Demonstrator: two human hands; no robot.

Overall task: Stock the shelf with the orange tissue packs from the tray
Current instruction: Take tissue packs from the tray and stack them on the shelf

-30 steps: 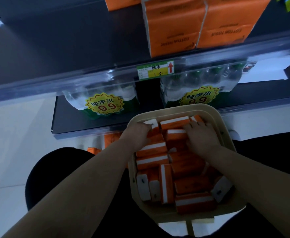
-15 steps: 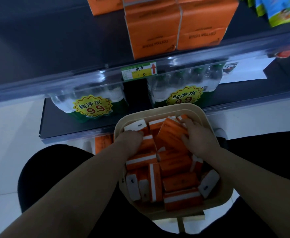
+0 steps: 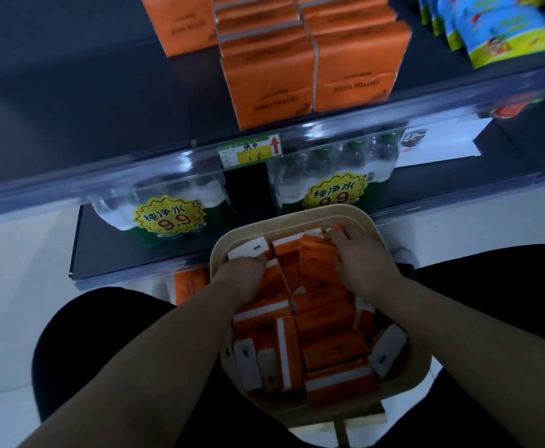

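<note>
A beige tray (image 3: 345, 215) sits below me, filled with several small orange tissue packs (image 3: 332, 350) with white ends. My left hand (image 3: 243, 276) reaches into the tray's left side, fingers curled down around packs there. My right hand (image 3: 361, 258) grips a tilted orange pack (image 3: 314, 257) at the tray's far end, lifting it above the others. On the dark shelf (image 3: 103, 101) above stand larger orange tissue bundles (image 3: 313, 66).
A clear plastic shelf rail with a price tag (image 3: 250, 150) runs across the view. Shrink-wrapped water bottle packs (image 3: 167, 208) fill the lower shelf behind the tray. Colourful bags (image 3: 497, 30) hang at the top right. An orange pack (image 3: 190, 286) lies below the lower shelf.
My right hand has taken hold of a pack at the tray's far end and tipped it upward. My left hand stayed in the tray's left side. The view tilted up toward the shelf.
</note>
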